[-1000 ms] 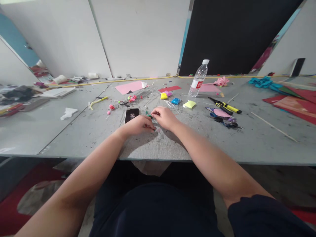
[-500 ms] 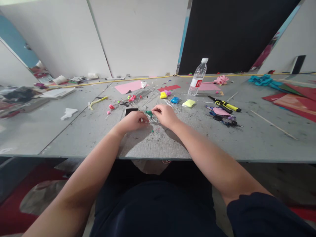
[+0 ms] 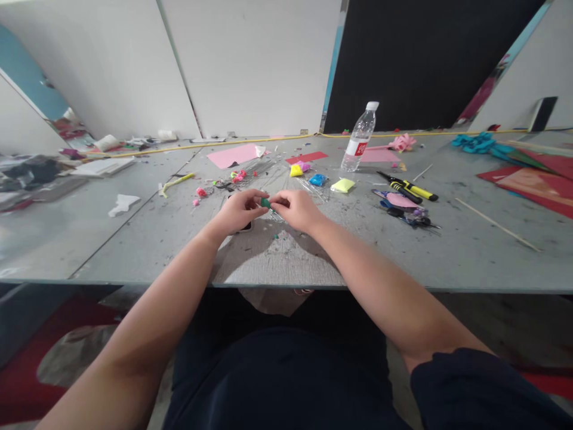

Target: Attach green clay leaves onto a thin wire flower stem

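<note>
A small green lump of what looks like modelling clay [image 3: 265, 203] is between my hands, a little above the table. My left hand [image 3: 239, 211] pinches it from the left with thumb and forefinger. From the right, the closed fingertips of my right hand [image 3: 296, 209] grip its other side. Thin clear or metallic pieces [image 3: 276, 215] lie just below the lump, partly covered by my fingers. Under my left hand a dark phone-like object [image 3: 246, 227] shows only at its edge. Tiny green crumbs [image 3: 276, 236] dot the table in front.
Yellow [image 3: 296, 171], blue [image 3: 317, 180] and pale yellow packets [image 3: 342, 186] lie beyond my right hand. A water bottle [image 3: 357, 143] stands behind them. To the right are black-and-yellow pliers [image 3: 408, 187] and a thin stick [image 3: 496, 224]; pink bits [image 3: 201, 192] lie left.
My left hand has moved up and right and now pinches the green lump, which was at my right fingertips. It has turned into a more compact view; my right hand shifted slightly left.
</note>
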A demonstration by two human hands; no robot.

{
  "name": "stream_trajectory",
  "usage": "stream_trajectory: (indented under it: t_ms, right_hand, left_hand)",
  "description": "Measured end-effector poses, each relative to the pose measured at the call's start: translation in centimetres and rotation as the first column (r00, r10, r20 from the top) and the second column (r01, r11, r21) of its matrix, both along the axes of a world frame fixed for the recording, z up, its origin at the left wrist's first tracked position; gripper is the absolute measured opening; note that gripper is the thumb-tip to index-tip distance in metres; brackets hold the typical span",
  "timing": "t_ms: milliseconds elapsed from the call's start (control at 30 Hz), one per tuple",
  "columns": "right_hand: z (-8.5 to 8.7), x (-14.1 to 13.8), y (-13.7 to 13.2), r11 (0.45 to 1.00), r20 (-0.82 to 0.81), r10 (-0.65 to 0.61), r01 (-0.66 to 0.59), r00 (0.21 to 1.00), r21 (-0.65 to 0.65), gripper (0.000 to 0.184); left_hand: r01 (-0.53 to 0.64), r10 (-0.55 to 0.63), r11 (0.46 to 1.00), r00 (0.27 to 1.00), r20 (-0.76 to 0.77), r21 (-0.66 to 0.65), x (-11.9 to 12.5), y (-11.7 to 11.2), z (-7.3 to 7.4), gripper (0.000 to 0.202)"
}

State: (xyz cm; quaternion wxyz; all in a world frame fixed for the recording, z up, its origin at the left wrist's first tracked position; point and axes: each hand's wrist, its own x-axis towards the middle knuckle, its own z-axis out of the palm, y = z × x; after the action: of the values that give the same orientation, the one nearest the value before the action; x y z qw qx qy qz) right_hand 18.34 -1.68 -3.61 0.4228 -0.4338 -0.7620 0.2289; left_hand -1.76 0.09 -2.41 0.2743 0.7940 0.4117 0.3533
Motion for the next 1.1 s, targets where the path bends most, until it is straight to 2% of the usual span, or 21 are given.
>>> stream_trajectory:
  t_ms: [167,367,700,833,933,1033,1100]
  right_hand:
    - [0.0,0.0,0.0,1.000,0.025,-0.020,0.020,0.999,0.002,0.009]
    - [-0.2,0.1,0.0,0.999,0.055,0.020,-0.022,0.998,0.033,0.010]
    - [0.0,0.1,-0.3,0.995,0.125,0.075,-0.082,0.989,0.054,0.010]
    - [0.1,-0.4,-0.7,0.994,0.130,0.092,-0.098,0.987,0.040,0.008]
    - [0.3,-0.4,-0.8,0.999,0.069,0.023,-0.024,0.997,0.021,0.012]
    - [0.6,0.2,-0.5,0.995,-0.074,-0.097,0.099,0.993,0.026,0.022]
    - [0.7,0.7,-0.2,0.990,-0.153,-0.133,0.138,0.979,0.021,0.026]
  left_hand:
    - [0.018,-0.013,0.998,0.996,0.089,-0.063,0.0,0.0,0.0,0.032]
    - [0.023,0.009,0.984,0.983,0.183,-0.175,0.4,-0.6,0.4,0.035]
    - [0.009,0.010,0.981,0.995,0.095,-0.196,0.6,-1.0,0.9,0.027]
    - [-0.033,0.040,0.982,0.999,0.037,-0.187,0.8,-1.1,0.9,0.021]
    - [-0.075,0.076,0.989,0.997,0.007,-0.131,0.8,-1.0,0.9,0.018]
    - [-0.115,0.115,0.991,0.993,-0.006,-0.065,0.6,-0.9,0.9,0.016]
    - [-0.117,0.118,0.992,0.993,0.013,-0.053,0.4,-0.8,0.8,0.016]
